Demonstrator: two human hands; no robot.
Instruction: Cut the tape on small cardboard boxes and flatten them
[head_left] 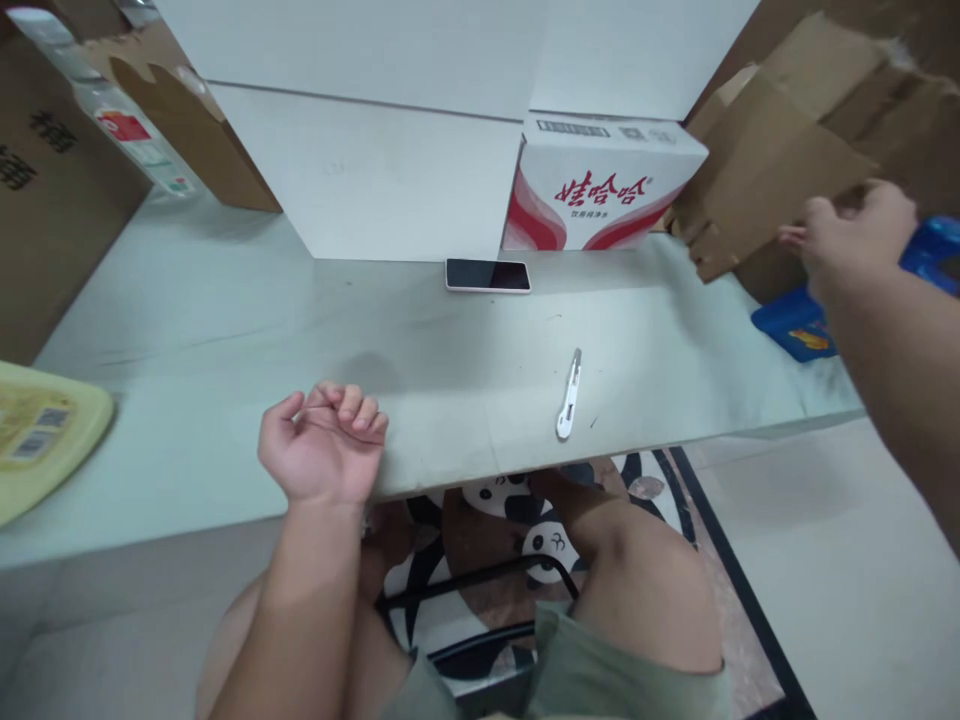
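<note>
My left hand (326,445) rests palm up at the front edge of the table, its fingers loosely curled and nothing in the palm. To the right, my right hand (859,235) reaches out over the torn brown cardboard (795,170), with its fingers bent and apart. Whether they touch the cardboard is unclear. Below that hand stands a blue bottle (799,325), partly covered by my forearm. A white utility knife (570,395) lies on the table between my hands. Farther back, a phone (487,276) lies with its dark screen up.
Large white panels (375,170) stand at the back of the table (420,350). Beside them is a white and red box (600,190). On the left are a yellow container (49,440), a clear plastic bottle (127,125) and a brown carton (60,200).
</note>
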